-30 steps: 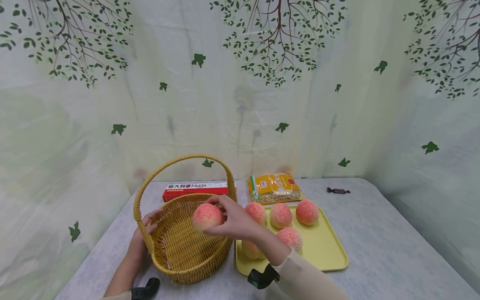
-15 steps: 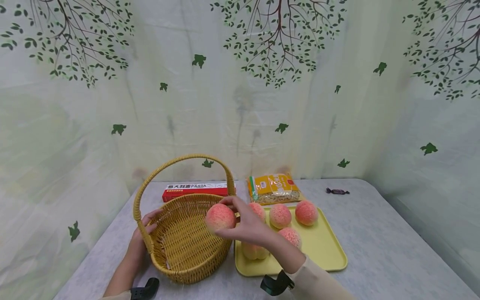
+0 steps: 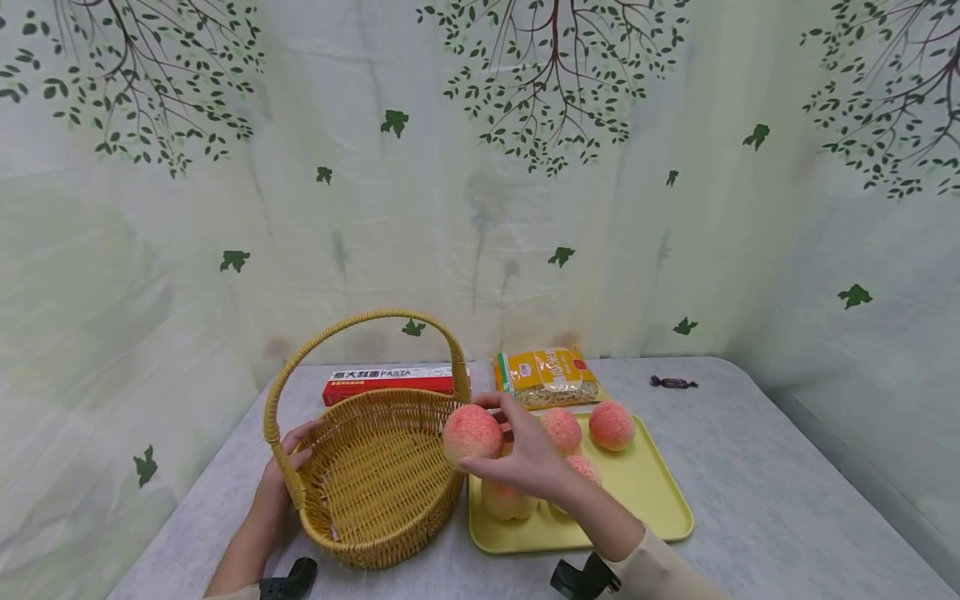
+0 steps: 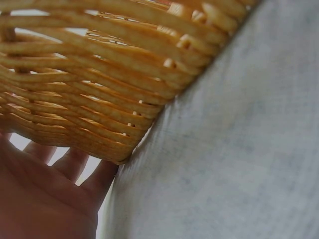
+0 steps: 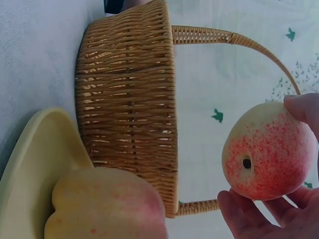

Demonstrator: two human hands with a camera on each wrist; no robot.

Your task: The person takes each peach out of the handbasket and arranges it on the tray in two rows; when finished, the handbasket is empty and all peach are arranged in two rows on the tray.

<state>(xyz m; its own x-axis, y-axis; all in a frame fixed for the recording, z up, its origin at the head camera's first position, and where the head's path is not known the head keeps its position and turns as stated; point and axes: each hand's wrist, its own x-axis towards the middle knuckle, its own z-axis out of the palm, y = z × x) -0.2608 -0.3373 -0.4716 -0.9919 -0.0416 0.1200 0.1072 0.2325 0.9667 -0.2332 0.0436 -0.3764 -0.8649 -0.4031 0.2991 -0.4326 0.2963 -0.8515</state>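
My right hand (image 3: 528,450) pinches a pink-and-cream peach (image 3: 472,434) between thumb and fingers. This peach is up in the air, overlapping the basket's right rim and the tray's left edge in the head view. The right wrist view shows the small dark hole in the held peach (image 5: 269,149). A woven basket (image 3: 382,542) with a tall arched handle stands on the table at left. At its left side my left hand (image 3: 281,475) holds the rim near the handle's base. In the left wrist view, the left fingers (image 4: 72,163) lie along the outer wall.
A yellow tray (image 3: 645,500) right of the basket carries several peaches (image 3: 612,427), some partly hidden by the right hand and arm. Behind lie a red pasta box (image 3: 390,383) and a yellow bag of grain (image 3: 551,375). A wrapped candy (image 3: 673,382) sits at back right.
My right hand has moved right with the peach, from over the basket's opening to its right rim beside the tray. The left hand and basket have stayed in place.
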